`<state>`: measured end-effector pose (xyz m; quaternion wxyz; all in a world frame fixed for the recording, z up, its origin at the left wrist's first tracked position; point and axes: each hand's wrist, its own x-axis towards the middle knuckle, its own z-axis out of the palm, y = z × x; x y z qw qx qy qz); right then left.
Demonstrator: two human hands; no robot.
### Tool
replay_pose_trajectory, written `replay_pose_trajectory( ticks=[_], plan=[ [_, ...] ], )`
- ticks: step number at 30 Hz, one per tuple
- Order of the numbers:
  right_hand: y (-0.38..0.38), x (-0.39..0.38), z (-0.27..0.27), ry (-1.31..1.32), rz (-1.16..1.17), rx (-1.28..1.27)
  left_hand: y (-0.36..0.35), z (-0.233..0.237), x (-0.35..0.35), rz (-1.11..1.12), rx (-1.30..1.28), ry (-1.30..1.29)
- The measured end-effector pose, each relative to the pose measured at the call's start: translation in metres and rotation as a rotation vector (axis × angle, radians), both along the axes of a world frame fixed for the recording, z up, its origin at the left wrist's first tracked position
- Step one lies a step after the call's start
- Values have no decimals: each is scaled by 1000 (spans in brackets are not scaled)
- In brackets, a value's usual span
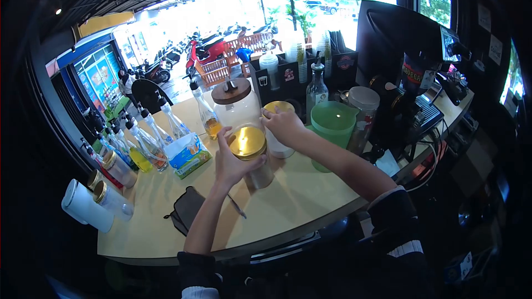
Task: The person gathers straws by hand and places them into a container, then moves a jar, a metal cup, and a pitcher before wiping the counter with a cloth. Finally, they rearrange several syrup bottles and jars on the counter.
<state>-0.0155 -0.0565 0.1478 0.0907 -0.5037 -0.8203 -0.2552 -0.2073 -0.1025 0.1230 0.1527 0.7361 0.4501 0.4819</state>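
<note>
My left hand (231,161) is wrapped around the top of a clear jar with a shiny gold lid (247,143), thumb and fingers on opposite sides of the lid. Just behind it, my right hand (284,126) grips the upper part of a second gold-lidded jar (281,149), which holds something pale; the hand and wrist hide part of it. A large clear container with a wooden lid (231,91) stands behind both jars. To the right of my right forearm is a green pitcher (333,127).
Pump bottles (172,119) line the left side near a tissue pack (189,155). A dark cloth (191,210) and a pen (237,207) lie in front on the table (266,205). Cup holders (288,80), a glass bottle (317,86) and an espresso machine (421,99) stand at the back and right.
</note>
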Motion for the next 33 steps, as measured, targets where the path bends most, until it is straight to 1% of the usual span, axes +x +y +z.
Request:
replay_pose_trajectory(
  ticks=[2, 5, 6, 8, 9, 13, 15, 18, 19, 21, 25, 27, 31, 33],
  plan=[
    [6, 9, 8, 10, 5, -43, 5, -8, 8, -52, -42, -20],
    [22, 29, 19, 79, 17, -275, 4, -6, 24, -74, -42, -40],
    [23, 35, 26, 81, 19, -280, 4, -7, 29, -96, -35, -59],
    [17, 44, 42, 210, 62, -347, 5, -6, 40, -91, -26, -60],
    [15, 49, 45, 333, 82, -371, 7, -5, 45, -117, -44, -88],
    [29, 65, 42, 418, 104, -330, 15, 0, 63, -140, -66, -131],
    [32, 70, 46, 458, 75, -412, 21, -1, 68, -147, -61, -138],
    [37, 77, 50, 500, 25, -441, 32, -5, 76, -161, -83, -129],
    [39, 81, 50, 500, 26, -435, 36, -9, 78, -154, -64, -118],
    [42, 90, 47, 452, 118, -429, 39, -12, 82, -146, -40, -110],
    [51, 91, 47, 357, 178, -373, 38, -14, 90, -166, -7, -114],
    [50, 90, 49, 303, 87, -440, 40, -15, 90, -170, 10, -116],
    [48, 87, 46, 285, 118, -407, 41, -17, 89, -161, -4, -114],
    [47, 86, 45, 318, 101, -375, 40, -16, 89, -174, -29, -127]
  ],
)
